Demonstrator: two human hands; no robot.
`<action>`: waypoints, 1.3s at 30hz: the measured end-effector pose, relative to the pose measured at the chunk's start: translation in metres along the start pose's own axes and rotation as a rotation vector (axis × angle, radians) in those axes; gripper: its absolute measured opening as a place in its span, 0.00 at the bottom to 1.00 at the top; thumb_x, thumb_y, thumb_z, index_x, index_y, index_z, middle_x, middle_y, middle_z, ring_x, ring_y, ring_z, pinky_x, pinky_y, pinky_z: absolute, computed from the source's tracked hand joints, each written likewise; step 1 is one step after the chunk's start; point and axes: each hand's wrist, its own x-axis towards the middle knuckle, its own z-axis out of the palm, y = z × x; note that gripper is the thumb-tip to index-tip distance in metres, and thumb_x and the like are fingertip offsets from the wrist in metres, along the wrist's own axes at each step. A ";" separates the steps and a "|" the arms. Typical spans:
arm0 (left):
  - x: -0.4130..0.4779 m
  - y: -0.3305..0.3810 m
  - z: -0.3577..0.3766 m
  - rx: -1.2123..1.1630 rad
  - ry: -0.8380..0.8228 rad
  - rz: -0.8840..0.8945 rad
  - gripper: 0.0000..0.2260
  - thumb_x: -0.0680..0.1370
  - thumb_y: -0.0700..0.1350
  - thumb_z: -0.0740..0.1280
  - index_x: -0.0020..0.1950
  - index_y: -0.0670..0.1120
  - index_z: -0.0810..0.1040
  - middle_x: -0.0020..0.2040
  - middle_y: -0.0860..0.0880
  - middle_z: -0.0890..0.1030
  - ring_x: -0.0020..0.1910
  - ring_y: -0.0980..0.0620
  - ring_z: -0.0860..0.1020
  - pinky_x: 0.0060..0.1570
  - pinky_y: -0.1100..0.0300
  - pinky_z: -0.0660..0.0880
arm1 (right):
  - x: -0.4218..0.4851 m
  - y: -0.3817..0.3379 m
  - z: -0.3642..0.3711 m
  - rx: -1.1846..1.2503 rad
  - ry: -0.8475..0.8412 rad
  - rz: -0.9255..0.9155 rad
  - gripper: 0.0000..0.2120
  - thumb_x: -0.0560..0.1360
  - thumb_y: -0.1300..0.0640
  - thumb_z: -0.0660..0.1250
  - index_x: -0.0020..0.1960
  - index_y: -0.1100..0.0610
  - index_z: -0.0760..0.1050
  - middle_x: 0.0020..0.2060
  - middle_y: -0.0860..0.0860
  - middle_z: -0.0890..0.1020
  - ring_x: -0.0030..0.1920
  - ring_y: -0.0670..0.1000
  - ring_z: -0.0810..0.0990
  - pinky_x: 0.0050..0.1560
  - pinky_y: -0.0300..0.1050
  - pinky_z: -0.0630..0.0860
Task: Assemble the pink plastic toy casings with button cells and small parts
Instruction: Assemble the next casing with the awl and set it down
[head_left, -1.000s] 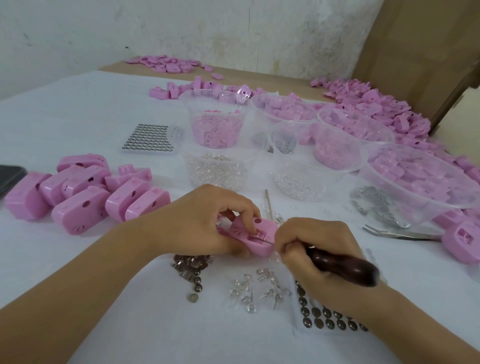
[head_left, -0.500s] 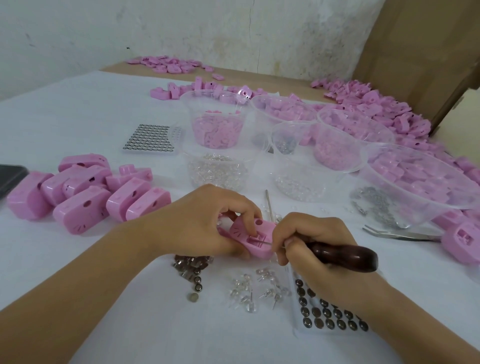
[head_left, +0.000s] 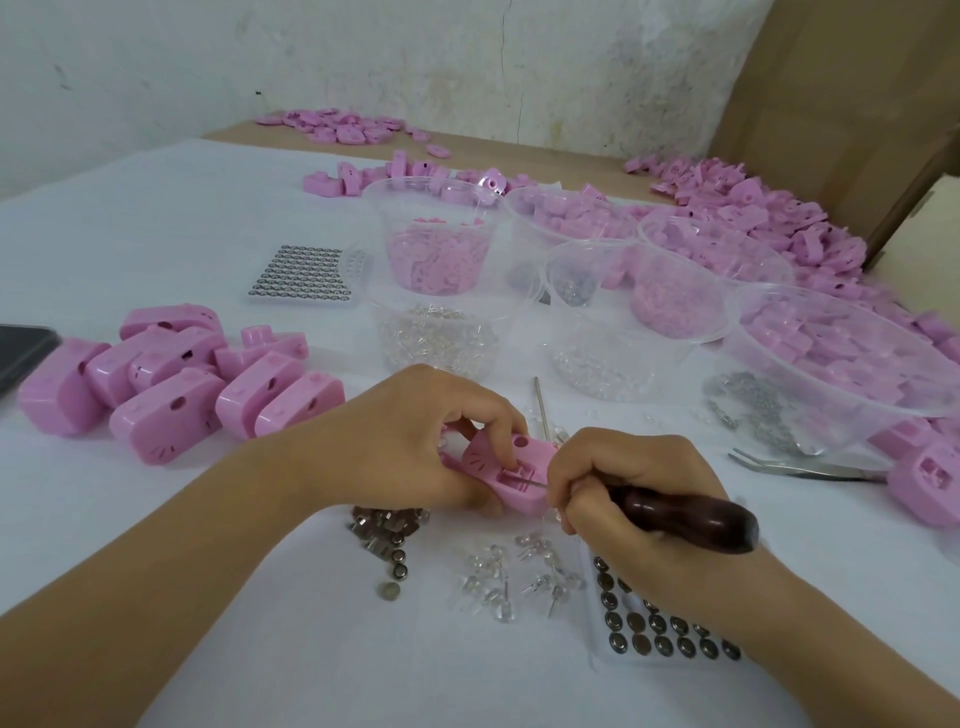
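My left hand (head_left: 415, 447) grips a pink toy casing (head_left: 522, 470) at the table's centre, thumb below and fingers curled over its top. My right hand (head_left: 628, 493) holds a dark wooden-handled tool (head_left: 691, 512), and its thin metal tip reaches into the casing's open slot. Loose button cells (head_left: 392, 540) lie just below my left hand. Clear LEDs (head_left: 519, 571) are scattered in front. A tray of button cells (head_left: 660, 634) sits partly under my right wrist.
Several closed pink casings (head_left: 171, 384) lie at the left. Clear tubs (head_left: 434, 244) of pink parts, LEDs and metal bits stand behind, and a large bowl (head_left: 852, 364) stands at the right. Tweezers (head_left: 795, 467), a full cell tray (head_left: 306, 275) and a dark phone (head_left: 21, 348) lie on the white table.
My right hand has shifted slightly left and up, bringing the tool tip further into the casing's slot. My left hand keeps the same grip on the casing.
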 end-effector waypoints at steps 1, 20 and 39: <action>0.000 0.000 0.000 0.002 -0.002 0.002 0.08 0.64 0.40 0.78 0.38 0.49 0.82 0.48 0.57 0.82 0.47 0.61 0.79 0.50 0.69 0.72 | 0.000 -0.001 0.000 0.004 -0.002 0.002 0.05 0.72 0.54 0.65 0.39 0.50 0.77 0.32 0.42 0.79 0.35 0.45 0.79 0.39 0.40 0.76; -0.001 -0.007 -0.001 0.013 0.201 0.159 0.14 0.62 0.39 0.78 0.41 0.50 0.77 0.46 0.51 0.79 0.47 0.54 0.77 0.48 0.57 0.74 | 0.021 -0.017 -0.012 0.643 0.464 0.283 0.18 0.69 0.41 0.67 0.26 0.52 0.74 0.24 0.53 0.76 0.22 0.46 0.71 0.20 0.34 0.65; -0.004 -0.006 -0.002 0.130 0.438 0.252 0.15 0.62 0.52 0.67 0.44 0.53 0.66 0.44 0.53 0.72 0.40 0.52 0.73 0.32 0.71 0.67 | 0.019 0.002 -0.017 0.035 0.089 0.115 0.08 0.70 0.55 0.73 0.37 0.55 0.75 0.32 0.51 0.80 0.32 0.47 0.79 0.36 0.36 0.77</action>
